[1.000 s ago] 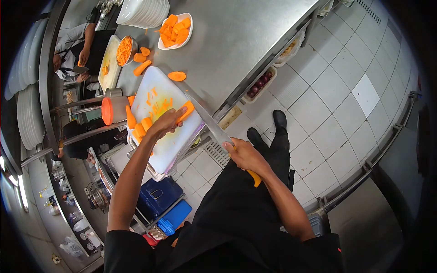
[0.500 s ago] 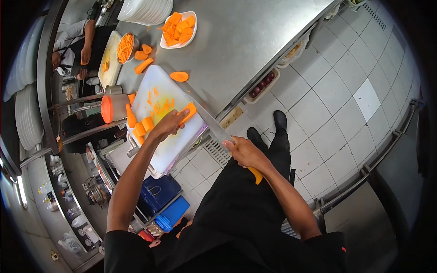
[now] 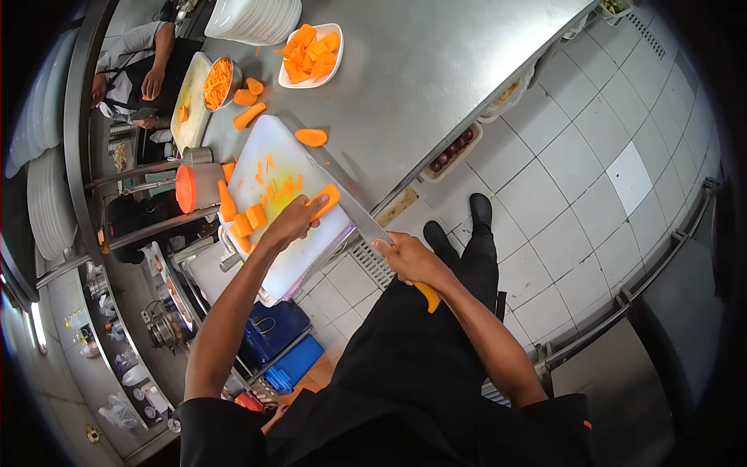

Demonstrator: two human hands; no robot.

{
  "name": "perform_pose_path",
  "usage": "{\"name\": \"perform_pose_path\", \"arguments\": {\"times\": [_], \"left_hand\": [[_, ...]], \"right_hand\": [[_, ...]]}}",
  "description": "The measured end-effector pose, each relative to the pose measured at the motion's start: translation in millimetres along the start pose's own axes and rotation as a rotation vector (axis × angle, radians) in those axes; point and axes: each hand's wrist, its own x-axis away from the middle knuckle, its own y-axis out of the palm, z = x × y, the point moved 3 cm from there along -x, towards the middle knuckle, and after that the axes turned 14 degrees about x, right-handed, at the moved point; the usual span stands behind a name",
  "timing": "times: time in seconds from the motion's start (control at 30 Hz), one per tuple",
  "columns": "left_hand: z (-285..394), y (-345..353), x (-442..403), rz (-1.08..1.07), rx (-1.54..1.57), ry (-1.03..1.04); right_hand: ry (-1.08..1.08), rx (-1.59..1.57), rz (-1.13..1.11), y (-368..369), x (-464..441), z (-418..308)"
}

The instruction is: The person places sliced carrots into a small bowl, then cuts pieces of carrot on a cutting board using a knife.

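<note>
My left hand [image 3: 294, 221] is closed on a carrot piece [image 3: 325, 200] over the right part of the white cutting board [image 3: 299, 261]. My right hand [image 3: 410, 257] is wrapped round the yellow handle of a large knife [image 3: 359, 215], whose blade slants up and left along the board's right edge, beside the carrot piece. Small carrot bits [image 3: 272, 187] lie on a yellow-stained patch of the board. Thicker carrot chunks [image 3: 250, 219] rest at its left edge. One cut carrot piece [image 3: 311, 138] lies on the steel table above the board.
On the steel table [image 3: 405, 86] stand a white bowl of carrot pieces [image 3: 336, 69], a metal bowl of carrot strips [image 3: 220, 82] and stacked white dishes [image 3: 253, 21]. A co-worker [image 3: 140, 74] is at another board [image 3: 189, 109], upper left. Red onions [image 3: 454, 149] sit below the table edge.
The view has shifted slightly, so the table and bowls appear a little further right. My hands keep their holds on the carrot piece and the knife. The co-worker's hands have moved.
</note>
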Motion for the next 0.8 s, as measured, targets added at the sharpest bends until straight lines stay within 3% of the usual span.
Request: {"name": "perform_pose_path", "arguments": {"times": [0.57,0.67,0.8], "left_hand": [[8.7,2.2,8.6,0.025,-0.065,0.011],[6.6,1.6,5.8,0.027,-0.071,0.027],[8.0,1.9,8.5,0.062,-0.112,0.052]], "right_hand": [[0.078,-0.067,-0.100,8.2,-24.0,-8.3],[0.068,-0.133,-0.133,10.2,-28.8,-2.9],[0.051,-0.446,-0.211,11.0,-24.5,15.4]]}}
